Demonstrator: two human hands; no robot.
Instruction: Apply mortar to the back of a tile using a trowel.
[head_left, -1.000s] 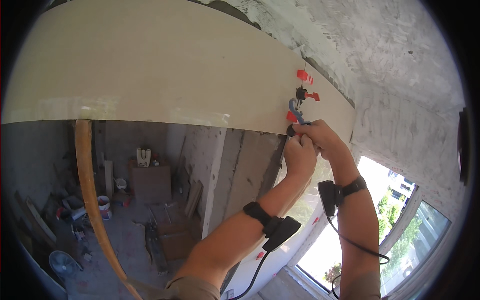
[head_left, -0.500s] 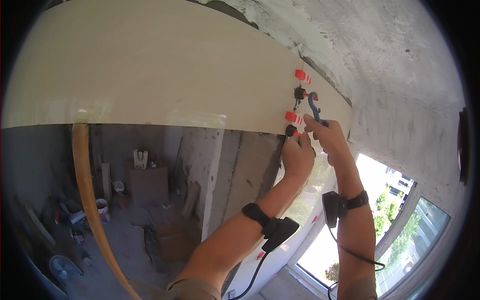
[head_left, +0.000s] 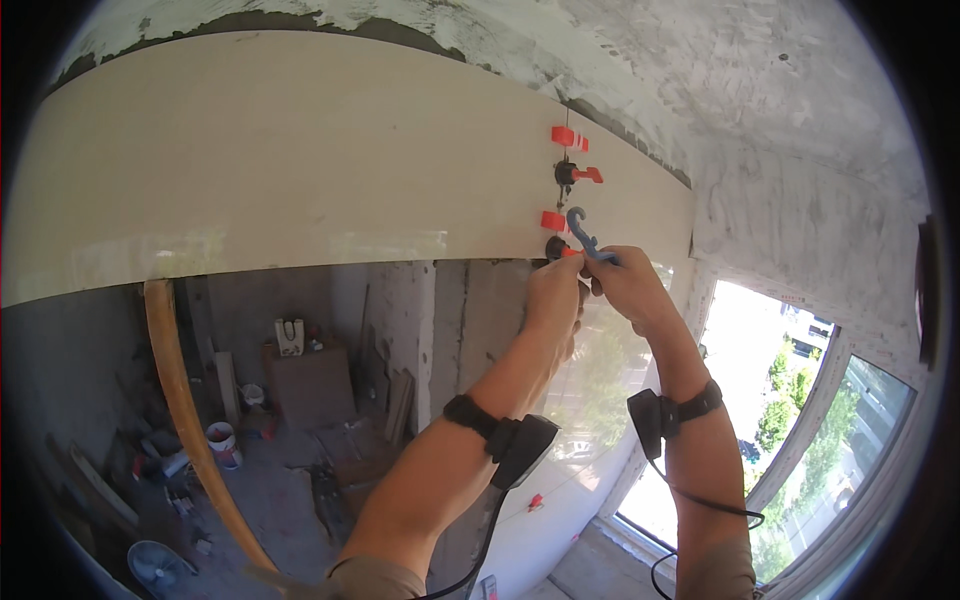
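My left hand [head_left: 550,292] pinches the red handle of the lower black levelling knob [head_left: 556,246] at the bottom edge of a large beige wall panel [head_left: 260,140]. Close to its right, my right hand [head_left: 632,290] grips a blue curved plastic tool [head_left: 582,232], whose hooked end sticks up over the panel. Above this, along the vertical seam, are a red block [head_left: 553,220], another black knob [head_left: 564,174] with a red handle and a second red block [head_left: 563,136]. My fingertips partly hide the lower knob.
An upright wooden strip [head_left: 177,385] stands under the panel at left. Behind it is a room with a brown cabinet [head_left: 305,375], a bucket [head_left: 223,445], boards and a fan [head_left: 155,565]. An open window [head_left: 815,440] is at lower right; the rough ceiling [head_left: 790,80] is overhead.
The view has shifted, placing the panel and hands further left. The blue tool has moved off the upper knob's handle, and its hook sits lower, with my right hand nearer my left.
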